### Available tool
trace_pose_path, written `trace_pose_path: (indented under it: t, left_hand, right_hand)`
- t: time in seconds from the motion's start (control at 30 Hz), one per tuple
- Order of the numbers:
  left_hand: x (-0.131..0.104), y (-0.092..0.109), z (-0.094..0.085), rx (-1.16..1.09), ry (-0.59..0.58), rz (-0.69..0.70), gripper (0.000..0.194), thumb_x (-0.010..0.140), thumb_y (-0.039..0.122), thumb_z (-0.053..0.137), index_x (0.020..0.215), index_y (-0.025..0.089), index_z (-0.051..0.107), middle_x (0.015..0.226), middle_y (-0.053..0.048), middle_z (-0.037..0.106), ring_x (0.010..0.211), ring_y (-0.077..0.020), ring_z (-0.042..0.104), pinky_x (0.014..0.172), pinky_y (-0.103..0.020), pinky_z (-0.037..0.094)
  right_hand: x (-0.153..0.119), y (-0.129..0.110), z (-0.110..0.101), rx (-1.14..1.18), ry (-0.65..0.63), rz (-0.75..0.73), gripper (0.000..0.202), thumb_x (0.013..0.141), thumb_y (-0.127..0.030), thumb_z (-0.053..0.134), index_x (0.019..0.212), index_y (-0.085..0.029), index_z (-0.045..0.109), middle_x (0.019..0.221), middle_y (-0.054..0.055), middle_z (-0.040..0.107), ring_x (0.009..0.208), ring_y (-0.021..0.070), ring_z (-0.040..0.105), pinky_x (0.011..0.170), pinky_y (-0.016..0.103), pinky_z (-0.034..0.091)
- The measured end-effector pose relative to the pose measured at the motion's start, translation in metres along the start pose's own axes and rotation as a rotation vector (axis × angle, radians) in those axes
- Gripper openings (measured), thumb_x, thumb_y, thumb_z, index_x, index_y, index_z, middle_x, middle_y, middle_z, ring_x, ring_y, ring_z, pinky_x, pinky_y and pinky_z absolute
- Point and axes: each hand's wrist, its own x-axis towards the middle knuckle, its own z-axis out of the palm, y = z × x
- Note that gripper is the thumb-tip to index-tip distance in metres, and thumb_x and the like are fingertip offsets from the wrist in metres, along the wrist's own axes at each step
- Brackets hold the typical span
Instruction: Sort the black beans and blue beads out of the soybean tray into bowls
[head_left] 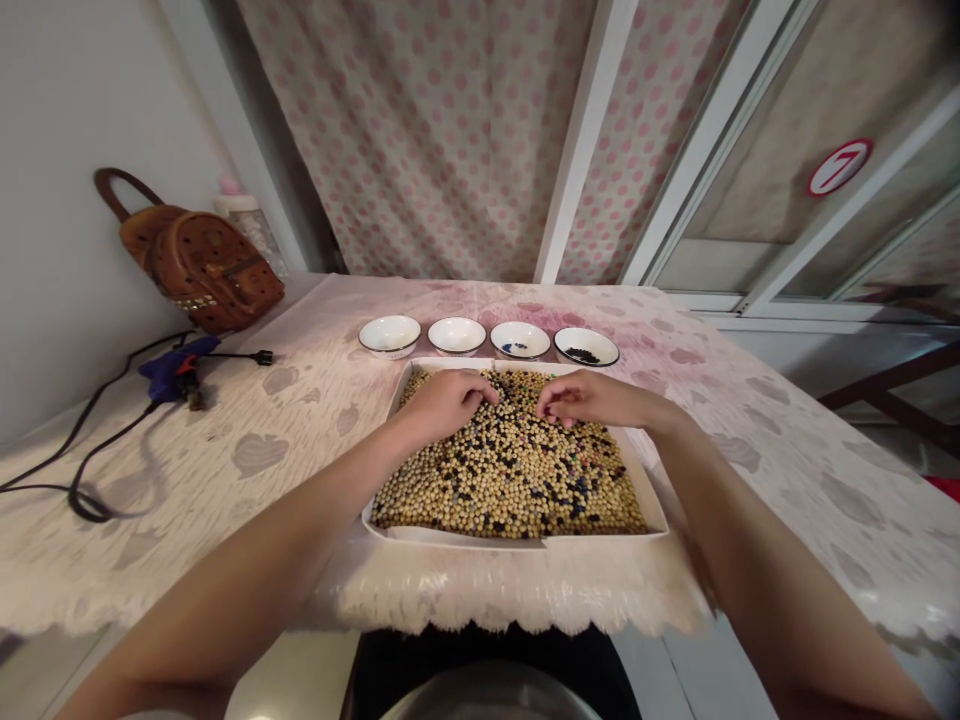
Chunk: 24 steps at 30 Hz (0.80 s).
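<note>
A shallow white tray (465, 540) lies on the table, filled with small round beads (510, 470), mostly tan with black, blue and a few coloured ones mixed in. Over the far left part of the beads is my left hand (450, 402), its fingers curled and thumb close to the index finger. My right hand (581, 398) hovers at the far right part, fingertips bent together near the beads. What either hand pinches is too small to make out. Beyond the tray stands a row of several white bowls; one bowl (520, 340) holds blue beads, the rightmost bowl (586, 345) black ones.
The two left bowls (389, 337) show white insides. A brown backpack (206, 265), a bottle (247, 220) and a blue glue gun (176, 370) with a black cord (82, 490) lie at the left. A patterned cloth (787, 480) covers the table; curtains (450, 130) hang behind.
</note>
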Motion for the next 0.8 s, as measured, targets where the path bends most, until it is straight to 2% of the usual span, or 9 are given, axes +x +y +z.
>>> trace_pose_path:
  t: [0.07, 0.17, 0.37, 0.8]
  left_hand:
    - [0.0, 0.0, 0.0, 0.002, -0.003, -0.002, 0.033, 0.089, 0.009, 0.047, 0.097, 0.024, 0.075, 0.103, 0.0, 0.076, 0.094, -0.0166, 0.068, 0.088, -0.031, 0.05]
    - [0.0, 0.0, 0.0, -0.001, -0.003, 0.003, 0.033, 0.09, 0.009, 0.047, 0.097, 0.024, 0.075, 0.102, 0.0, 0.076, 0.094, -0.0164, 0.068, 0.089, -0.03, 0.05]
    - [0.0, 0.001, 0.0, 0.004, 0.0, -0.007, 0.033, 0.089, 0.008, 0.047, 0.095, 0.023, 0.075, 0.102, 0.0, 0.076, 0.093, -0.0163, 0.069, 0.088, -0.03, 0.05]
    - [0.0, -0.001, 0.001, 0.008, 0.007, 0.005, 0.031, 0.089, 0.009, 0.048, 0.095, 0.023, 0.075, 0.1, -0.001, 0.076, 0.092, -0.0165, 0.069, 0.087, -0.03, 0.051]
  right_hand:
    - [0.002, -0.003, 0.004, -0.076, -0.016, -0.011, 0.02, 0.086, -0.031, 0.059, 0.098, -0.02, 0.07, 0.094, 0.005, 0.069, 0.078, 0.014, 0.06, 0.07, 0.028, 0.048]
    - [0.004, -0.005, 0.008, -0.167, -0.012, 0.001, 0.022, 0.082, -0.026, 0.062, 0.103, -0.02, 0.068, 0.088, 0.003, 0.066, 0.077, 0.0142, 0.057, 0.068, 0.027, 0.045]
    - [0.006, -0.009, 0.014, -0.181, -0.035, -0.004, 0.022, 0.083, -0.024, 0.061, 0.104, -0.019, 0.064, 0.079, 0.001, 0.058, 0.073, 0.0136, 0.053, 0.064, 0.026, 0.043]
    - [0.008, -0.008, 0.018, -0.243, -0.005, -0.004, 0.018, 0.081, -0.018, 0.059, 0.099, -0.019, 0.063, 0.079, 0.001, 0.06, 0.071, 0.013, 0.054, 0.062, 0.025, 0.041]
